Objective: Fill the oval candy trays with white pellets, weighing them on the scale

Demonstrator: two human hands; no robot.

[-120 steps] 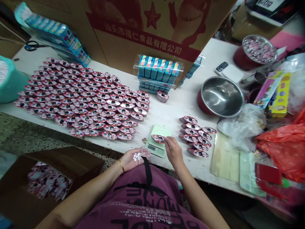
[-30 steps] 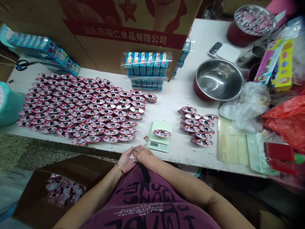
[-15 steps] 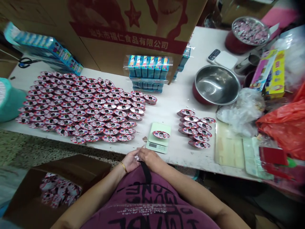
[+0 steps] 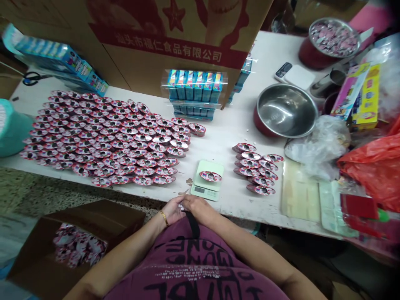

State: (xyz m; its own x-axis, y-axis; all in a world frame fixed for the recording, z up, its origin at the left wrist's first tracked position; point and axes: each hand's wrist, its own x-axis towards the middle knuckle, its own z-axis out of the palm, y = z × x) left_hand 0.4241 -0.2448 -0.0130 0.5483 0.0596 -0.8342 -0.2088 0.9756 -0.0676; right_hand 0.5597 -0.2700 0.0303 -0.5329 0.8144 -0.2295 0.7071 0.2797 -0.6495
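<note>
My left hand [image 4: 173,211], with a gold bracelet at the wrist, is cupped at the table's front edge and holds small white pieces [image 4: 181,206]. Pressed against it, my right hand [image 4: 197,207] has its fingers curled over the same spot, so what is in them is hidden. Just beyond the hands lies a pale green kitchen scale [image 4: 204,192], and on it rests one oval red-and-white printed packet [image 4: 210,176] with a dark round hole on top. Similar packets [image 4: 143,171] stand in dense rows to the left, and a smaller group [image 4: 249,163] stands to the right.
A steel bowl [image 4: 286,111] stands at right, with a filled bowl [image 4: 334,39] behind. Blue boxes in clear film [image 4: 195,89] lean by a large carton [image 4: 175,54]. Plastic bags [image 4: 373,162] crowd the right side. An open carton of packets [image 4: 125,216] sits below, left.
The view has shifted slightly. My hands stay together at the table edge, with only a slight shift of the fingers. The packet on the scale has not moved.
</note>
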